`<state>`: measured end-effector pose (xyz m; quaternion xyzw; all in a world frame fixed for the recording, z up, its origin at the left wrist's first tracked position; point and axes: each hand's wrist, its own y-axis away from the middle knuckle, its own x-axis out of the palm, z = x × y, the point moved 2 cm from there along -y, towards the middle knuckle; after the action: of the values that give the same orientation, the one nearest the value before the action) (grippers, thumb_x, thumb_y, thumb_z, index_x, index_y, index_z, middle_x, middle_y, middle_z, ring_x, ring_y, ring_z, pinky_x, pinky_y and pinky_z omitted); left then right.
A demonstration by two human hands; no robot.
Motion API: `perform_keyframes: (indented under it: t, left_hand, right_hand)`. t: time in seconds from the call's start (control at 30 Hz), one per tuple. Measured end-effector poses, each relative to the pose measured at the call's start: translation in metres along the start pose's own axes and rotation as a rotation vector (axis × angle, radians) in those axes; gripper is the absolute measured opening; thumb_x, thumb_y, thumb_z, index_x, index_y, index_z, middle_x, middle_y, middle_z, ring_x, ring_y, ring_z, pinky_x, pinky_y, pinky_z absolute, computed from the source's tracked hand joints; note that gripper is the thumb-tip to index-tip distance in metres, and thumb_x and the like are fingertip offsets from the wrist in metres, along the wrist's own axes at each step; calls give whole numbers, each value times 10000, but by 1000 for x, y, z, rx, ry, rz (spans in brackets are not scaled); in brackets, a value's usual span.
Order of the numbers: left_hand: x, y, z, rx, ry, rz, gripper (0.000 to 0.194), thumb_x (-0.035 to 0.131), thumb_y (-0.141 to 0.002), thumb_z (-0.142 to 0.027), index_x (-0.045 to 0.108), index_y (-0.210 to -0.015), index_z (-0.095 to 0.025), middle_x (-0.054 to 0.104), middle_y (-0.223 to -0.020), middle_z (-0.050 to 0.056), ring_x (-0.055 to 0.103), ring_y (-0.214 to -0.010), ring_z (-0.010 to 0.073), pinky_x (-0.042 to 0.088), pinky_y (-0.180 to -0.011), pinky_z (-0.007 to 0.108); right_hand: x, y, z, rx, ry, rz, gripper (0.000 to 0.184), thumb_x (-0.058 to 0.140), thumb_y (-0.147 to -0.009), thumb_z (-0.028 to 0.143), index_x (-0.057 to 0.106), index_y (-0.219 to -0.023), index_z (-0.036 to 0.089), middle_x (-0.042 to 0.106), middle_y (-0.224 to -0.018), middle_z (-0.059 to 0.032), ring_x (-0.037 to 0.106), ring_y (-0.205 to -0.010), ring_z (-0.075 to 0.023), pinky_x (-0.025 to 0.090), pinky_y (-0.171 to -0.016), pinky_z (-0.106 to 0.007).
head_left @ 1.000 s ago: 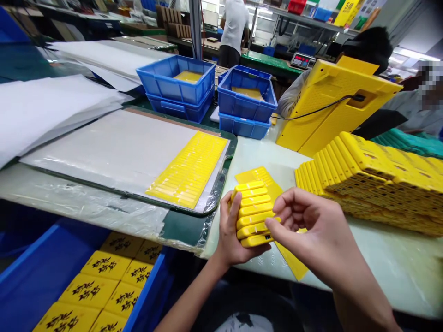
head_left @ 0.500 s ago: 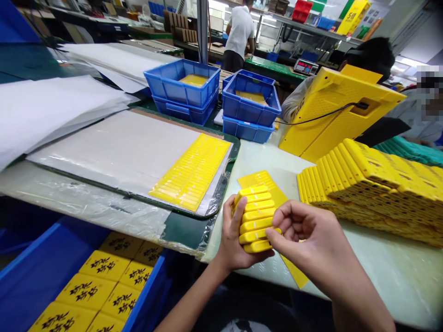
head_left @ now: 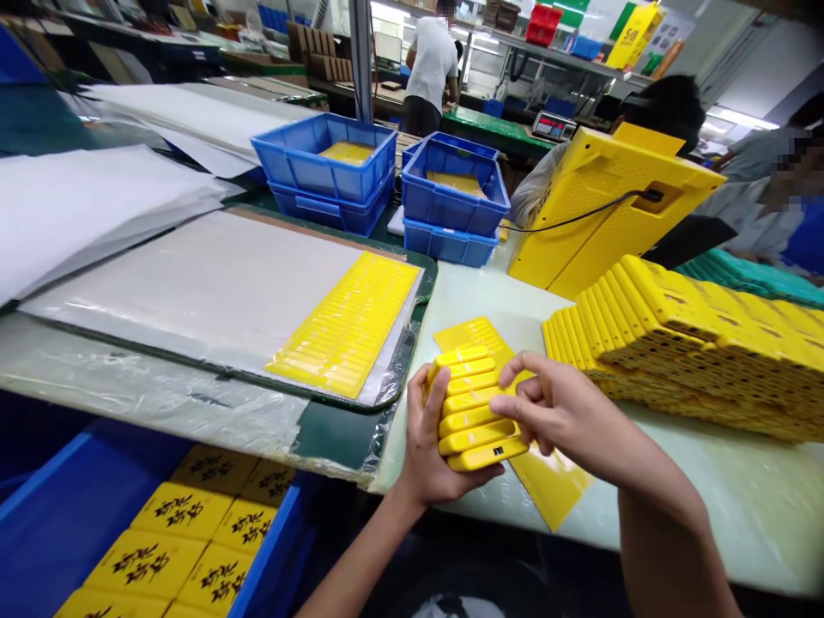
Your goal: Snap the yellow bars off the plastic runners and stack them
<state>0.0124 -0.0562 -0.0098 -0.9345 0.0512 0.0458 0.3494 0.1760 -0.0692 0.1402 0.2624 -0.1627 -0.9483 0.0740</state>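
My left hand (head_left: 428, 438) is wrapped round a stack of yellow plastic cases (head_left: 473, 399), their rounded narrow ends facing up toward me. The lowest case juts out a little to the right and shows a small black port. My right hand (head_left: 547, 403) is at the right side of the stack, thumb against one end and index finger just above, with a gap between them; the other fingers are curled. Nothing shows in that gap. Under the hands, on the pale tabletop, lies a yellow sheet (head_left: 554, 493), partly covered.
A yellow strip sheet (head_left: 348, 322) lies on a grey board (head_left: 212, 266). Blue bins (head_left: 322, 167) stand behind. To the right are stacked yellow cases (head_left: 695, 343) and a large yellow panel (head_left: 598, 210) with a black cable. Lower left, a blue crate (head_left: 270, 532) holds printed yellow boxes. People work beyond.
My right thumb and index finger have shifted from the lower right end of the stack to slightly higher, and spread apart. The lowest case's port now shows again. My left hand keeps its hold.
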Motion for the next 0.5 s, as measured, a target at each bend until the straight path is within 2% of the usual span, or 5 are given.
perform_keyframes:
  t: [0.1, 0.17, 0.27, 0.43, 0.5]
  left_hand:
    - [-1, -2, -2, 10, -8, 1, 1159, 763, -784, -781, 202, -1700, -344, 293, -1574, 176, 437, -1446, 407, 456, -1146, 609]
    - [-1, -3, -1, 6, -5, 1, 1147, 751, -794, -783, 200, -1700, -347, 311, -1559, 176, 440, -1438, 413, 464, -1132, 625]
    - [-1, -3, 0, 13, -16, -3, 1152, 751, -789, -788, 204, -1702, -346, 322, -1558, 182, 441, -1426, 428, 475, -1107, 660]
    - [-2, -4, -1, 12, -47, -20, 1136, 727, -798, -806, 211, -1703, -354, 368, -1537, 173, 449, -1422, 427, 506, -1079, 672]
    - [-2, -4, -1, 1, -42, -21, 1141, 728, -791, -808, 198, -1703, -372, 375, -1538, 158, 453, -1421, 433, 495, -1078, 705]
  right_hand:
    - [0, -2, -14, -14, -212, 34, 498, 806, -874, 454, 459, -1145, 222, 586, -749, 72, 544, -523, -78, 443, -465, -175]
    - [2, -4, -21, -50, -286, 86, 422, 737, -944, 461, 433, -1109, 219, 604, -780, 68, 556, -499, -64, 454, -460, -168]
    - [6, -7, -25, -100, -396, 199, 349, 604, -1031, 497, 412, -1054, 207, 629, -706, 59, 584, -464, -79, 488, -483, -186]
    - [-4, -24, -30, -91, -410, 141, 473, 770, -886, 505, 438, -1061, 217, 582, -649, 86, 533, -432, -86, 368, -400, -163]
    - [-20, -40, -44, -108, -370, -49, 392, 689, -911, 514, 471, -1012, 204, 621, -672, 49, 562, -460, -103, 437, -461, -208]
